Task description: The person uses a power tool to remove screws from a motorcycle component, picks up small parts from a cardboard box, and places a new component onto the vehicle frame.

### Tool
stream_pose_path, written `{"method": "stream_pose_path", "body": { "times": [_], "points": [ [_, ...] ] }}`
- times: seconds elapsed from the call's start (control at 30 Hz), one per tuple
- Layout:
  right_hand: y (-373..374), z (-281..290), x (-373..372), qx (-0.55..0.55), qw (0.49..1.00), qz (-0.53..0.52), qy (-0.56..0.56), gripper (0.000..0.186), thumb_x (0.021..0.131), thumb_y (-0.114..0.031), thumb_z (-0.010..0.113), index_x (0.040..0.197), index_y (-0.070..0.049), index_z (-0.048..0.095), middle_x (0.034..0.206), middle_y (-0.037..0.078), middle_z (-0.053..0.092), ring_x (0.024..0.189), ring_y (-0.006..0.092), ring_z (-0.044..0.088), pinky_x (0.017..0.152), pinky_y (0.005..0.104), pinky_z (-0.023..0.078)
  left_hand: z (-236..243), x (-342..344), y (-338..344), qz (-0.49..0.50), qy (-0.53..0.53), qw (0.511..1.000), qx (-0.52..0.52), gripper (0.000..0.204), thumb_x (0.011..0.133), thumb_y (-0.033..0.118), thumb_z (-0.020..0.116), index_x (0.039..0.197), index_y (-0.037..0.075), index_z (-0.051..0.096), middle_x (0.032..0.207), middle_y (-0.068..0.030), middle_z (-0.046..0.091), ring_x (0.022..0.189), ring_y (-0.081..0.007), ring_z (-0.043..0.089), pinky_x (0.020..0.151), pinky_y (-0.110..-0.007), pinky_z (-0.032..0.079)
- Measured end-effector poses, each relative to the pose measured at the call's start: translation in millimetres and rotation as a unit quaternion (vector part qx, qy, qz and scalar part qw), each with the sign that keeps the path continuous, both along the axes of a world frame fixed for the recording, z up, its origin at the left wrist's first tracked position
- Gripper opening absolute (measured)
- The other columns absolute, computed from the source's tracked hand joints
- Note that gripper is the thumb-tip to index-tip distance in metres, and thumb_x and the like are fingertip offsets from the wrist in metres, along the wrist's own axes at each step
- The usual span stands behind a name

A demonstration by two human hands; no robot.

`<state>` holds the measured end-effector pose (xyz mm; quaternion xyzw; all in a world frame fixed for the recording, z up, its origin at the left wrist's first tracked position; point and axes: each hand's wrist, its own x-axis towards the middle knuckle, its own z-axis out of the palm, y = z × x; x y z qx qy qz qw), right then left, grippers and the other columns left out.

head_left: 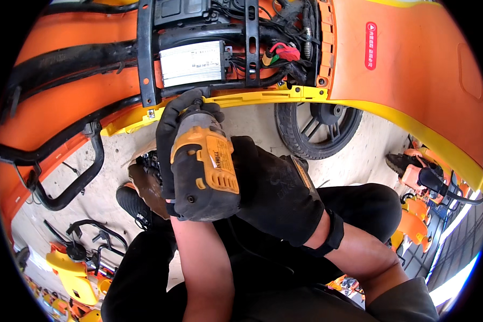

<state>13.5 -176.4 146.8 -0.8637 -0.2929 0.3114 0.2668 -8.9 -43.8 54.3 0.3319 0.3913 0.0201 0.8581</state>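
My right hand point(276, 190) closed on a yellow and black drill point(206, 161), its tip near a yellow strip point(252, 98) as I watch from far away, my left hand point(168, 134) curled by the drill's front, hold partly hidden so I can't tell, black wheel point(326, 114) beyond

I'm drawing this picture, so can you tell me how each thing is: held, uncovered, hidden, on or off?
Power driver: held, back end facing us; can't tell if it's on.
Right grip: gloved, closed on the driver.
Left grip: gloved, fingers by the driver's nose.
White box: uncovered, between black bars.
Pinkish-red wires: uncovered.
Black wheel: partly hidden by the yellow strip.
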Motion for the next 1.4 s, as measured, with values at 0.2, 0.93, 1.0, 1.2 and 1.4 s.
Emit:
{"method": "stream_pose_path", "body": {
  "times": [0.2,0.93,1.0,1.2,1.4],
  "points": [
    [-1,-5,0,0.062,0.997,-0.019,0.031,0.037,0.086,-0.019,0.065,0.117,0.000,0.058,0.112,0.020,0.061,0.101,0.0349,0.062,0.088,0.0404,0.050,1,1,2,-0.031,0.044,0.998,0.044,0.029,0.097,0.010,0.048,0.121,-0.002,0.058,0.110,-0.0116,0.064,0.095,-0.0177,0.067,0.087,-0.029,0.056],
    [5,-16,-14,0.075,0.991,-0.077,0.076,0.045,0.088,-0.024,0.064,0.126,-0.001,0.055,0.120,0.022,0.058,0.109,0.0357,0.060,0.089,0.0414,0.051,-8,2,17,-0.140,0.003,0.971,0.194,0.026,0.092,-0.001,0.053,0.117,0.002,0.061,0.109,-0.0066,0.065,0.096,-0.0132,0.062,0.088,-0.026,0.050],
    [6,-16,-18,0.067,0.987,-0.106,0.096,0.046,0.087,-0.025,0.066,0.125,-0.001,0.055,0.119,0.022,0.058,0.105,0.0363,0.061,0.087,0.0416,0.052,-16,0,19,-0.155,-0.012,0.963,0.218,0.026,0.093,-0.001,0.050,0.116,0.002,0.061,0.109,-0.0071,0.065,0.098,-0.0129,0.062,0.089,-0.025,0.049],
    [12,-6,-22,0.066,0.979,-0.157,0.115,0.045,0.086,-0.027,0.067,0.121,-0.001,0.055,0.115,0.022,0.057,0.100,0.0379,0.062,0.083,0.0434,0.052,-17,0,9,-0.087,-0.015,0.988,0.124,0.027,0.092,-0.002,0.049,0.116,0.000,0.061,0.109,-0.0075,0.064,0.093,-0.0135,0.063,0.086,-0.025,0.052],
    [12,-11,-28,0.151,0.971,-0.172,0.076,0.038,0.087,-0.022,0.065,0.117,0.000,0.056,0.109,0.023,0.058,0.095,0.0394,0.062,0.081,0.0477,0.050,10,-1,-1,-0.086,-0.038,0.972,0.215,0.026,0.091,0.002,0.055,0.116,0.000,0.061,0.107,-0.0069,0.064,0.088,-0.0127,0.063,0.080,-0.025,0.054]
  ]
}}
